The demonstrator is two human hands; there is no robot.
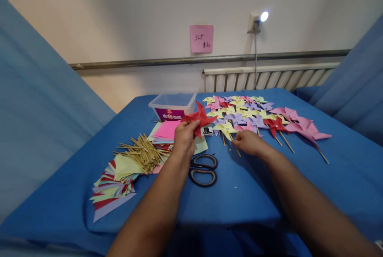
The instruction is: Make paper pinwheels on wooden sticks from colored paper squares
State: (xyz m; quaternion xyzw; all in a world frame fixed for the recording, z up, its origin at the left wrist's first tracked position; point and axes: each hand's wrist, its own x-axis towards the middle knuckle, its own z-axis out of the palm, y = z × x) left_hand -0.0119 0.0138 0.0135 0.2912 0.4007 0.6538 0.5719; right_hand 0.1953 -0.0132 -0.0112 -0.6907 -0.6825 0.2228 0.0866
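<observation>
My left hand (184, 135) is closed on a red paper pinwheel (201, 118), thumb on its near side; no stick shows below it. My right hand (248, 142) is low over the blue table, its fingers pinched together beside the stick (237, 149) of a yellow pinwheel (225, 128). Whatever lies between those fingertips is hidden. Finished pinwheels in pink, purple, yellow and red (275, 124) spread out behind and right of that hand. Black-handled scissors (203, 171) lie between my forearms, with a tiny metallic piece (213, 154) close by.
On the left are a heap of short sticks (142, 153), fanned coloured paper (112, 191) and a stack of pink sheets (167, 130). Behind them stands a clear plastic box (172, 101). A radiator (269, 78) and wall rail lie beyond the blue-covered table (233, 201). Blue curtains hang on both sides.
</observation>
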